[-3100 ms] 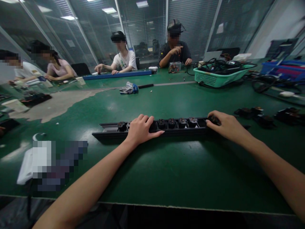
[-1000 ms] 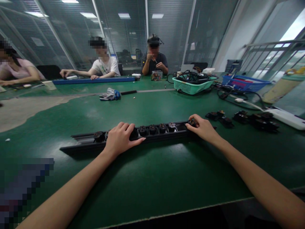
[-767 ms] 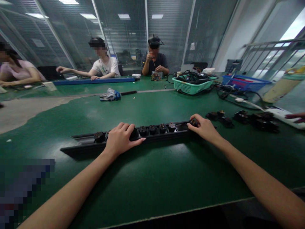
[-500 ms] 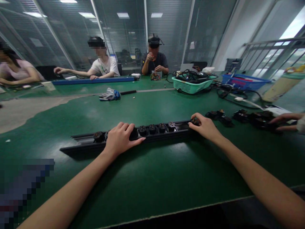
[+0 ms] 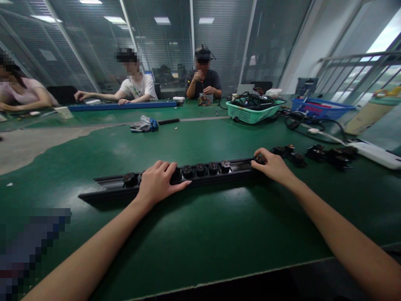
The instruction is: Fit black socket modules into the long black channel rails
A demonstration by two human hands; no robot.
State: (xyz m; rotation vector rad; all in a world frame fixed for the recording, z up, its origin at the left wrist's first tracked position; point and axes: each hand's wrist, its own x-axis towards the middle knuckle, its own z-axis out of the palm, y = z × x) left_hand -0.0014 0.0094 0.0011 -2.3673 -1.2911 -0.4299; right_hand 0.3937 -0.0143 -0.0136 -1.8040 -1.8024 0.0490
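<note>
**Head count, tabletop items**

1 long black rail [image 5: 119, 189] w/ approx. 5 small black sockets [image 5: 200, 169] showing in it; more may sit under the hands. 2 hands of the wearer: left hand [image 5: 158, 182], right hand [image 5: 272, 166]. Loose black sockets [image 5: 326, 154] to the right: approx. 6, too clumped for an exact no. 1 green basket [image 5: 250, 112], 1 blue tray [image 5: 319, 109], 1 white power strip [image 5: 377, 154], 1 rag [image 5: 144, 124]. 3 other persons seated across.
</note>
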